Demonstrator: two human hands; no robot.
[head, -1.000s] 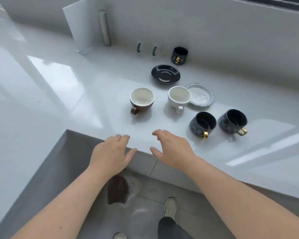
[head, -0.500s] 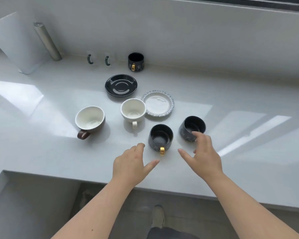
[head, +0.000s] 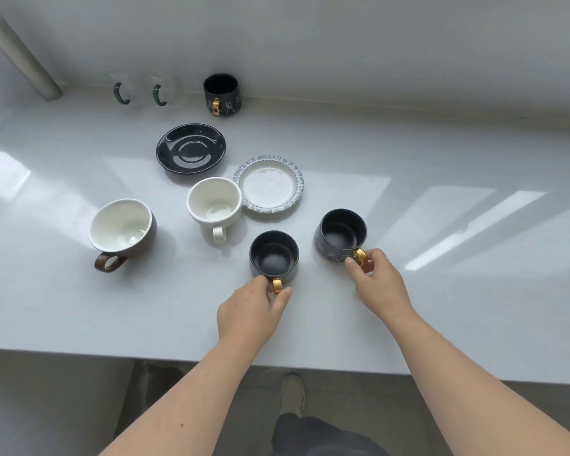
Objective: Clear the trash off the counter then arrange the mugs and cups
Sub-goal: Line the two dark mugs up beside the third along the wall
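Two black mugs with gold handles stand near the front of the white counter (head: 79,307). My left hand (head: 252,312) pinches the gold handle of the nearer black mug (head: 273,256). My right hand (head: 375,279) pinches the gold handle of the right black mug (head: 341,232). A white cup (head: 214,203) and a brown cup with a white inside (head: 121,230) stand to the left. Against the back wall stands a third black mug (head: 221,93) beside two clear glass cups (head: 125,90) with green handles.
A black saucer (head: 191,148) and a white saucer with a grey scalloped rim (head: 269,184) lie behind the white cup. A metal cylinder (head: 20,57) leans at the back left. The counter's front edge runs just under my forearms; my shoe shows on the floor below.
Both hands moved forward over the counter and closed on the gold handles of the two front black mugs. The camera view shifted right and closer to the cups.
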